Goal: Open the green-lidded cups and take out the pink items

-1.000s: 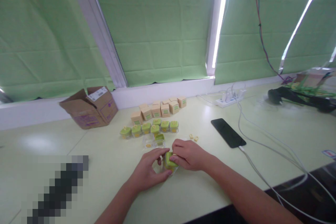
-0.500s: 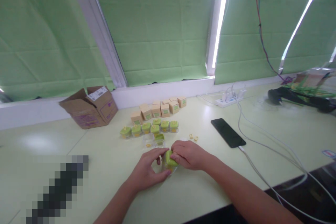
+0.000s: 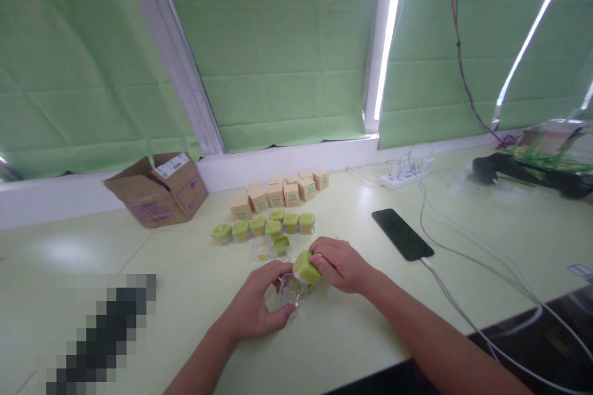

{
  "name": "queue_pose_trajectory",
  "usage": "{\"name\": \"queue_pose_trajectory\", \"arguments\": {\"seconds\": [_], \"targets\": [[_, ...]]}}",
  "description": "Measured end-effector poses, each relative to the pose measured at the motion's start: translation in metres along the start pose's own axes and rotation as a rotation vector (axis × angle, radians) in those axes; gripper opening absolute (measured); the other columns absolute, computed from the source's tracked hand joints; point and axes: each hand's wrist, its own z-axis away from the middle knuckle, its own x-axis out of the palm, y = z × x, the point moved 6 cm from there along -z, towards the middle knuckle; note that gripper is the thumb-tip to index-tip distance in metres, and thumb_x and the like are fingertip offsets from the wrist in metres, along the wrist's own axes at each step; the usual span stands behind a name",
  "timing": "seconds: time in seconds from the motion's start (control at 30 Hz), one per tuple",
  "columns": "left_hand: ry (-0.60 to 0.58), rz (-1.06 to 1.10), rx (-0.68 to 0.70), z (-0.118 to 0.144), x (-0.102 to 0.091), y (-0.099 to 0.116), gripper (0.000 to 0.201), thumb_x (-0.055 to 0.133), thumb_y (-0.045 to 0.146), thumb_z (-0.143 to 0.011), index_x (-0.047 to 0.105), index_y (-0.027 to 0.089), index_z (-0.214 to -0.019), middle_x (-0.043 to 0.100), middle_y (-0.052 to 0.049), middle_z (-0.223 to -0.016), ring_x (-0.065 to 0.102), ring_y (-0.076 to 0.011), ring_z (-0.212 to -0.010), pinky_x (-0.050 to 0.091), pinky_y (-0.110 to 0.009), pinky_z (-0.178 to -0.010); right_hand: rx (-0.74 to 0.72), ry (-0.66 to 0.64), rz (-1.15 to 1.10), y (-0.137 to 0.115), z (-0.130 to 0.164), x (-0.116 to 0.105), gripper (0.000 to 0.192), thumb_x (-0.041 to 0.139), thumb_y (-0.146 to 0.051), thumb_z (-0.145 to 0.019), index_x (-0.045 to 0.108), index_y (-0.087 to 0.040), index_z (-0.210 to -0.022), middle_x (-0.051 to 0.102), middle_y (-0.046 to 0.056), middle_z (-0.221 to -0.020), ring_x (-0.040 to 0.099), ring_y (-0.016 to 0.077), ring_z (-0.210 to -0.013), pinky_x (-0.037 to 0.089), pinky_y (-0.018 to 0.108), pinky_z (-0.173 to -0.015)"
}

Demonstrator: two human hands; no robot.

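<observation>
— Where does the green lid (image 3: 306, 267) sit against the clear jar (image 3: 291, 289)?

— Just up and to the right of it, tilted, touching the jar's rim on the near part of the bench (image 3: 194, 296).

— Which hand has which?

— The right hand (image 3: 340, 265) pinches the lid in a closed grip; the left hand (image 3: 257, 305) is wrapped around the jar, steadying it from the left.
</observation>
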Motion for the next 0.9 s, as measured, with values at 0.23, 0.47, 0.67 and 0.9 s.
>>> {"name": "queue_pose_trajectory", "arguments": {"seconds": [0.23, 0.47, 0.67, 0.9], "targets": [[-0.049, -0.019, 0.049, -0.001, -0.019, -0.007, 0.048, 0.055, 0.019, -0.070, 0.054, 0.018, -0.118, 0.062, -0.008, -0.096, 0.059, -0.0220, -0.088, 0.050, -0.038, -0.082, 0.002, 0.034, -0.019, 0.001, 0.000, -0.003, 0.024, 0.033, -0.027, -0.096, 0.049, -0.020, -0.080, 0.058, 0.006, -0.079, 0.053, 0.0149, -0.072, 0.044, 0.027, -0.068], [-0.064, -0.243, -0.028, 0.005, -0.018, -0.022, 0.049, 0.062, 0.020, -0.065, 0.057, 0.022, -0.114, 0.063, -0.008, -0.115, 0.059, -0.0269, -0.106, 0.047, -0.042, -0.095, 0.020, 0.030, -0.008, 0.003, 0.000, -0.003, 0.024, 0.033, -0.027, -0.096, 0.050, -0.020, -0.080, 0.058, 0.005, -0.078, 0.053, 0.0151, -0.072, 0.043, 0.027, -0.067], [-0.092, -0.324, -0.040, 0.008, -0.013, -0.033, 0.050, 0.066, 0.031, -0.068, 0.059, 0.022, -0.117, 0.065, -0.009, -0.117, 0.061, -0.0289, -0.108, 0.047, -0.044, -0.096, 0.020, 0.039, -0.023, 0.004, 0.001, -0.003, 0.023, 0.033, -0.026, -0.096, 0.049, -0.020, -0.080, 0.057, 0.005, -0.079, 0.052, 0.0149, -0.072, 0.043, 0.027, -0.068], [-0.072, -0.322, -0.078, 0.006, -0.015, -0.033, 0.049, 0.065, 0.031, -0.069, 0.057, 0.022, -0.117, 0.066, -0.009, -0.114, 0.064, -0.0267, -0.100, 0.051, -0.039, -0.088, 0.021, 0.031, -0.031, 0.003, 0.000, -0.003, 0.023, 0.034, -0.027, -0.096, 0.049, -0.020, -0.081, 0.057, 0.005, -0.078, 0.052, 0.0148, -0.072, 0.043, 0.027, -0.068]]}}
